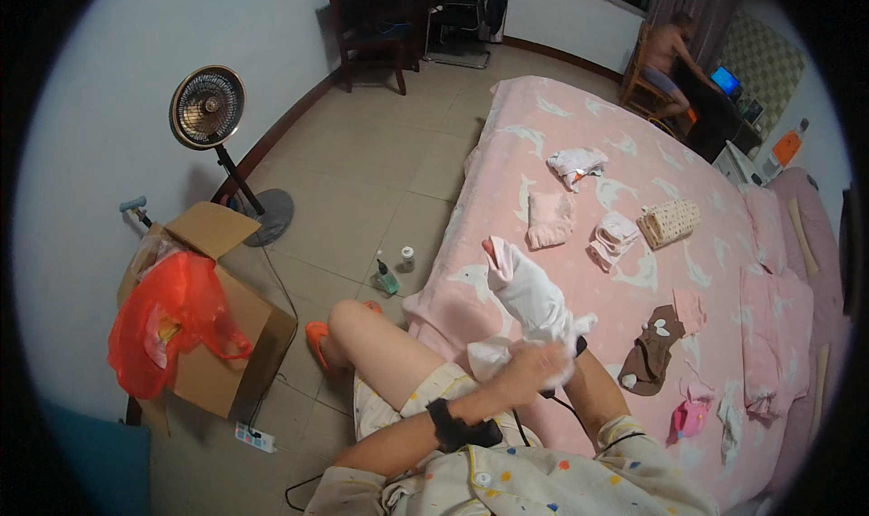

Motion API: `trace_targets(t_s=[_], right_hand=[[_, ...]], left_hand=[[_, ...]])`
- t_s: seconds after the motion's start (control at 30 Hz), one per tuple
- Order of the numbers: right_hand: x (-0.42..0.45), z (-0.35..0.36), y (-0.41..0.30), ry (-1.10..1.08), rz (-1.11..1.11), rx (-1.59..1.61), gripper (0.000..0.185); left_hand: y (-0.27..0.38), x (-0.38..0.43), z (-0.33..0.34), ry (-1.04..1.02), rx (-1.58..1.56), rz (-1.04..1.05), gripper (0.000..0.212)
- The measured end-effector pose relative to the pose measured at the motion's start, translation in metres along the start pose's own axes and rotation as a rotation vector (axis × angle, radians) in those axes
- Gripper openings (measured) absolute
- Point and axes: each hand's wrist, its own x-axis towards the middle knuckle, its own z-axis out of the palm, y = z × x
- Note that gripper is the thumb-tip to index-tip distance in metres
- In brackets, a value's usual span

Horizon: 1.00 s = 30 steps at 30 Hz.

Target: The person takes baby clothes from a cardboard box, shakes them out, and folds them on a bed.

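Note:
A small white baby garment with a pink inner edge is drawn over my right forearm, above the near side of the bed. What look like the fingertips of my right hand show at its far end; the cloth hides the rest of that hand. My left hand, blurred, holds the garment's gathered near end close to my right wrist. On the bed to the right lie a brown cloth piece with white ear shapes and a bright pink item.
Folded pink cloth, white-pink clothing, a patterned bundle and a crumpled garment lie on the pink bed. Leftward stand a fan and a cardboard box with a red bag. A person sits beyond.

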Motion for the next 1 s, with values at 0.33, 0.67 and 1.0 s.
trace_targets(t_s=[0.33, 0.67, 1.0], right_hand=[[-0.067, -0.039, 0.091, -0.130, -0.027, -0.161, 0.053], [-0.109, -0.179, 0.095, 0.421, 0.360, 0.389, 0.013], [-0.108, -0.188, 0.001, 0.415, 0.024, 0.404, 0.016]], left_hand=[[-0.077, 0.021, -0.180, 0.699, 0.801, -0.266, 0.016], [-0.067, 0.021, -0.204, 0.179, 0.126, -0.594, 0.027], [-0.082, 0.040, -0.188, 0.262, 1.115, -0.198, 0.015]])
